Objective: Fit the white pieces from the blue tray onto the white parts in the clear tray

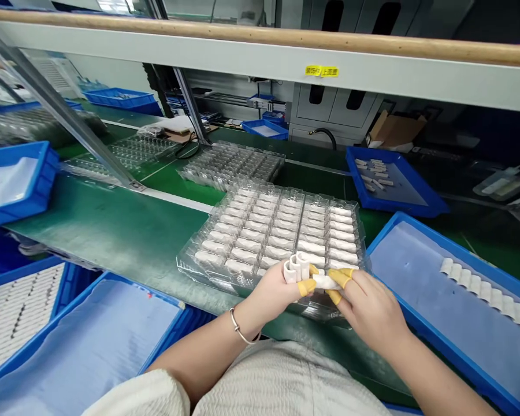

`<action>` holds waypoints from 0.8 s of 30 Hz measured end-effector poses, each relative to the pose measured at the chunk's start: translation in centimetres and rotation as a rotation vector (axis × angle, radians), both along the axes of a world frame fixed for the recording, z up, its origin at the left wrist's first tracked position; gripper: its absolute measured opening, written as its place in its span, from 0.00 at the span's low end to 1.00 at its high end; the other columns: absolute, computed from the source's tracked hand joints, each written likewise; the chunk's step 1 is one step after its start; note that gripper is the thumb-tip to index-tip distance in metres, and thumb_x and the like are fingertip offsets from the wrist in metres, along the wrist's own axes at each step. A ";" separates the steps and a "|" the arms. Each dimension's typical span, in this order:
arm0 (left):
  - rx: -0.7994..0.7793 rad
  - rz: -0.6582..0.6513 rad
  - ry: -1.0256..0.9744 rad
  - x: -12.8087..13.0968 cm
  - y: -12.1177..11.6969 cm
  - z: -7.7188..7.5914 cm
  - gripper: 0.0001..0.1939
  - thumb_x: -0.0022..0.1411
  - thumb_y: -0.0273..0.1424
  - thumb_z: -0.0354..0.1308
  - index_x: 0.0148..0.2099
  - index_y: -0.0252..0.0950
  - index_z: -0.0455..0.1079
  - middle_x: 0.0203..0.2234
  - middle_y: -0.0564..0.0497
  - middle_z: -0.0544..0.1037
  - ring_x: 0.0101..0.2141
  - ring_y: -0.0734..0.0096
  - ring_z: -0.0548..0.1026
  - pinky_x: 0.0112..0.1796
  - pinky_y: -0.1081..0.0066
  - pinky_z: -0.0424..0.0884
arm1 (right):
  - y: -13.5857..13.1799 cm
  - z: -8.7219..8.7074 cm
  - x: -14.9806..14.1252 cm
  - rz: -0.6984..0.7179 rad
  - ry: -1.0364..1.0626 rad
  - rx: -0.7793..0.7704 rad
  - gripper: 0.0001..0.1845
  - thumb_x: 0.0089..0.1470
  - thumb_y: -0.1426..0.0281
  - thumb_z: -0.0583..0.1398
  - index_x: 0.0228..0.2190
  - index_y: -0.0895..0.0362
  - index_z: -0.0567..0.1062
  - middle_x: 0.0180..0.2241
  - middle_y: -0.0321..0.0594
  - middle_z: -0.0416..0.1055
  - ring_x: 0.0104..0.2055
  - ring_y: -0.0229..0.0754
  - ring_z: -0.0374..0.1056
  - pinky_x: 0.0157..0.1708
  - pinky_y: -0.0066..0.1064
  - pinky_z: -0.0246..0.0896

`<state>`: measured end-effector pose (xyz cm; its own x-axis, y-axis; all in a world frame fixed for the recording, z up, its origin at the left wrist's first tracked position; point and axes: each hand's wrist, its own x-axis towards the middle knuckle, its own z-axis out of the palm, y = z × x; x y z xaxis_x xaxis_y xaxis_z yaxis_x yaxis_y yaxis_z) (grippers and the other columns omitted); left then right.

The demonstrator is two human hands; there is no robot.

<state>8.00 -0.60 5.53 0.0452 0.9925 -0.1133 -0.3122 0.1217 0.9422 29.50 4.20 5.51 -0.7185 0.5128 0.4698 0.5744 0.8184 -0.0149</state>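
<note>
My left hand (272, 296) is closed around several white hollow plastic sleeves (297, 267), their open ends facing up. Yellow finger cots cover fingertips on both hands. Between the two hands lies another white plastic sleeve (325, 282), sideways, with the fingers of my right hand (375, 306) pinching its right end and my left fingertips at its other end. Both hands are over the near edge of a clear plastic blister tray (190, 267), whose rows of pockets hold many white pieces. My hands hide part of its front row.
At right, a blue bin (398, 312) holds a row of white sleeves (481, 289). Behind it, another blue bin (433, 202) contains small white pieces. More clear trays (234, 164) lie behind. Blue bins (112, 323) stand low at left. A shelf beam (251, 55) crosses above the green bench (125, 222).
</note>
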 end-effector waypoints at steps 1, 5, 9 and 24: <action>0.005 0.046 0.002 -0.5 0.2 0.1 0.15 0.51 0.35 0.69 0.39 0.33 0.74 0.31 0.50 0.79 0.33 0.68 0.76 0.37 0.70 0.70 | 1.3 0.3 -0.6 0.000 -0.034 0.002 0.11 0.63 0.67 0.56 0.34 0.58 0.76 0.30 0.44 0.70 0.32 0.47 0.67 0.28 0.36 0.60; -0.015 0.267 0.047 -2.3 1.0 -0.2 0.21 0.52 0.35 0.68 0.48 0.35 0.74 0.46 0.44 0.80 0.48 0.58 0.76 0.49 0.63 0.70 | 7.7 1.5 -2.9 -0.101 -0.170 -0.074 0.12 0.60 0.64 0.59 0.29 0.58 0.75 0.31 0.44 0.71 0.36 0.48 0.67 0.31 0.35 0.59; -0.032 0.295 0.008 -3.4 1.4 -1.3 0.22 0.51 0.35 0.69 0.49 0.34 0.75 0.48 0.42 0.80 0.51 0.53 0.75 0.53 0.58 0.69 | 12.7 2.0 -5.1 -0.131 -0.381 -0.166 0.10 0.59 0.66 0.60 0.33 0.59 0.78 0.35 0.46 0.72 0.44 0.52 0.65 0.43 0.39 0.58; -0.030 0.173 0.310 -3.0 1.4 -1.4 0.17 0.55 0.32 0.63 0.48 0.34 0.73 0.40 0.46 0.81 0.37 0.64 0.76 0.38 0.68 0.71 | 10.9 2.4 -7.3 -0.079 -0.241 -0.408 0.15 0.62 0.65 0.57 0.47 0.56 0.77 0.42 0.47 0.71 0.47 0.50 0.66 0.44 0.38 0.63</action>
<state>4.95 0.84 4.10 -0.1650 0.9784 -0.1247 -0.0301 0.1214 0.9921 22.23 15.08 7.93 -0.7335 0.6783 0.0439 0.6613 0.7271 -0.1847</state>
